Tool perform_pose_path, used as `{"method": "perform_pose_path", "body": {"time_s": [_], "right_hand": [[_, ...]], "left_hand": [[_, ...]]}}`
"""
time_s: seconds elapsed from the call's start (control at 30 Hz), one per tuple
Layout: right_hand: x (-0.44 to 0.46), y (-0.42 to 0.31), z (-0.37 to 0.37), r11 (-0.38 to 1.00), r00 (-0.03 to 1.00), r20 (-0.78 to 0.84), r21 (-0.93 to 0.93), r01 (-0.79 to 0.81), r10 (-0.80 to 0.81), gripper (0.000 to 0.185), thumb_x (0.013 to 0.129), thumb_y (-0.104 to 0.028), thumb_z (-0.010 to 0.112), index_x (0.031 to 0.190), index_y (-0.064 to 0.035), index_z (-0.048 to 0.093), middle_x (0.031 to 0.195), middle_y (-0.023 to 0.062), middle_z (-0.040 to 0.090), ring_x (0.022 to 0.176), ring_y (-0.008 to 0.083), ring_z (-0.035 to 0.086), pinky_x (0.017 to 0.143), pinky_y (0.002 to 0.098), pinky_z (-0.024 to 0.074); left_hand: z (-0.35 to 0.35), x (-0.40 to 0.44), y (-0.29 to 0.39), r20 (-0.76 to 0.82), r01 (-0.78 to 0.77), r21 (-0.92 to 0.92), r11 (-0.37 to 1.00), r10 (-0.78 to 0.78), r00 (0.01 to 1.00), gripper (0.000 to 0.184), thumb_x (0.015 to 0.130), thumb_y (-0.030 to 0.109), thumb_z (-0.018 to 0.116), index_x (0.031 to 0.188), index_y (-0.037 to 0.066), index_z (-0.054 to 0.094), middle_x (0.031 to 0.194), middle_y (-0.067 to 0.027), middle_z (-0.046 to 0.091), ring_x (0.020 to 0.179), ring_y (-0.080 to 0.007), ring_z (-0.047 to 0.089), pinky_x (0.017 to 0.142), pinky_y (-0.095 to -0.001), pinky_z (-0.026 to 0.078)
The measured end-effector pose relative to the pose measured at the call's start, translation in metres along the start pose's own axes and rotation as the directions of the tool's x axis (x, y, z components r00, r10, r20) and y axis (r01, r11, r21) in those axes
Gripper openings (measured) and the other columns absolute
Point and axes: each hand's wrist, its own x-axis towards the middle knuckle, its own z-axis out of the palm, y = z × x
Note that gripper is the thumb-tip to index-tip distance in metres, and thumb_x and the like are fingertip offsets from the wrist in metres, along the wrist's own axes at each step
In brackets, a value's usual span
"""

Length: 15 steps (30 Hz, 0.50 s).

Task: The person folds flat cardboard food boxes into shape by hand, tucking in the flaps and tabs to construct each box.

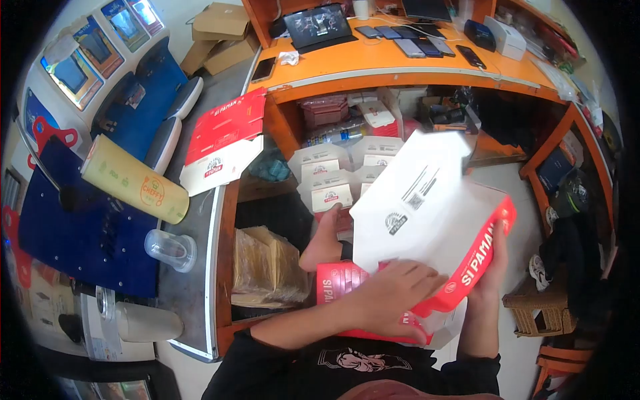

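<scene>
A red and white carton [421,200] printed "SI PAMAN" is partly folded, its white lid raised, over my lap. My right hand [492,267] grips its red side at the right, fingers mostly behind the panel. At the carton's lower left edge lies my left hand [400,290], palm down with bent fingers against the front flap. Beneath that hand is a stack of flat red cartons [339,280]. Behind, several folded white boxes [331,198] stand in rows near my bare foot [321,243].
A flat red carton [227,133] lies on the grey counter [193,293] at left, near a yellow cup roll [137,180] and clear plastic lids [171,250]. The orange desk [373,63] holds a tablet [319,28] and several phones. Wrapped cardboard [267,267] is below.
</scene>
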Motion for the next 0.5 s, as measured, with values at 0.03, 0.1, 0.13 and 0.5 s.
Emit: {"method": "perform_pose_path", "body": {"time_s": [0.03, 0.1, 0.13, 0.5], "right_hand": [[0.008, 0.000, -0.003, 0.998, 0.998, -0.021, 0.001, -0.058, 0.058, 0.051, 0.107, -0.043, 0.048, 0.138, -0.0016, 0.049, 0.121, 0.0132, 0.069, 0.103, 0.0190, 0.072, 0.087, 0.0347, 0.0598], [0.017, -0.002, 0.003, 0.991, 0.989, -0.059, 0.008, -0.133, 0.133, 0.051, 0.107, -0.043, 0.048, 0.135, -0.0016, 0.051, 0.111, 0.0110, 0.073, 0.090, 0.0159, 0.075, 0.076, 0.0288, 0.0622], [0.017, -0.005, -0.001, 0.989, 0.989, -0.032, -0.036, -0.142, 0.141, 0.050, 0.107, -0.043, 0.048, 0.135, -0.0020, 0.051, 0.112, 0.0109, 0.073, 0.092, 0.0159, 0.075, 0.078, 0.0293, 0.0620], [0.018, 0.003, -0.011, 0.975, 0.977, 0.030, -0.083, -0.208, 0.211, 0.054, 0.105, -0.043, 0.053, 0.142, -0.0042, 0.050, 0.125, 0.0114, 0.067, 0.111, 0.0160, 0.066, 0.096, 0.0353, 0.0530]], "left_hand": [[0.015, 0.002, -0.002, -0.010, -0.019, 0.101, 0.995, 0.020, 1.000, 0.074, 0.084, 0.051, 0.071, 0.131, -0.004, 0.056, 0.134, -0.0229, 0.054, 0.127, -0.0387, 0.052, 0.107, -0.0492, 0.043], [0.032, 0.007, -0.002, 0.203, 0.054, 0.089, 0.995, -0.071, 0.977, 0.065, 0.083, 0.044, 0.072, 0.126, -0.003, 0.059, 0.134, -0.0218, 0.055, 0.125, -0.0366, 0.054, 0.104, -0.0486, 0.045], [0.034, 0.008, -0.001, 0.306, 0.087, 0.091, 0.992, -0.111, 0.946, 0.060, 0.082, 0.040, 0.073, 0.124, -0.002, 0.060, 0.133, -0.0212, 0.055, 0.123, -0.0356, 0.055, 0.103, -0.0483, 0.046], [0.042, -0.001, -0.007, -0.264, 0.037, 0.415, 0.909, 0.081, 0.961, 0.031, 0.087, 0.023, 0.066, 0.109, 0.001, 0.063, 0.117, -0.0142, 0.064, 0.103, -0.0301, 0.065, 0.091, -0.0422, 0.052]]}}
